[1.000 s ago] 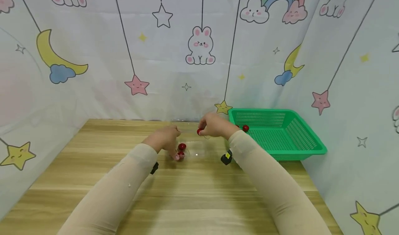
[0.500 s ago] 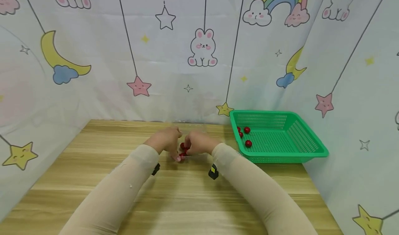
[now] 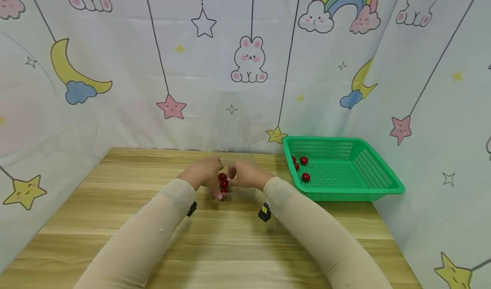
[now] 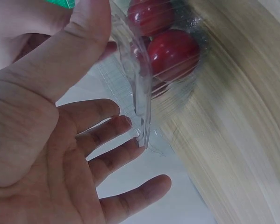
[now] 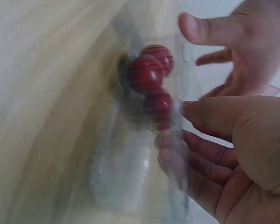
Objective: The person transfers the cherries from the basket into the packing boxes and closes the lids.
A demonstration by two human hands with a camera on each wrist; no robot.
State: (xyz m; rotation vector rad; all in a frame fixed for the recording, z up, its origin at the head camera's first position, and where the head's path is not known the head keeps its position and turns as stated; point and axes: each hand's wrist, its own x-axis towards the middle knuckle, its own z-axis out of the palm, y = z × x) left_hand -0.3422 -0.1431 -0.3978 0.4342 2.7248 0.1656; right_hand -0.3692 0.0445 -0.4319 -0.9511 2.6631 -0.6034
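A cartoon-print curtain (image 3: pixel 130 122) hangs behind the wood-grain table (image 3: pixel 230 250). On it sit a green basket (image 3: pixel 341 191) and a clear box (image 5: pixel 125 182). The left hand (image 3: pixel 203 171), fingers straight, touches the box's rim; whether the right hand (image 3: pixel 249 174) grips anything I can't tell. Red fruits (image 5: pixel 147 74) lie in box and basket.

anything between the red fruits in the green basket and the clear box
Yes: the green basket's side wall stands beside those red fruits, and beyond it the right hand partly covers the clear box.
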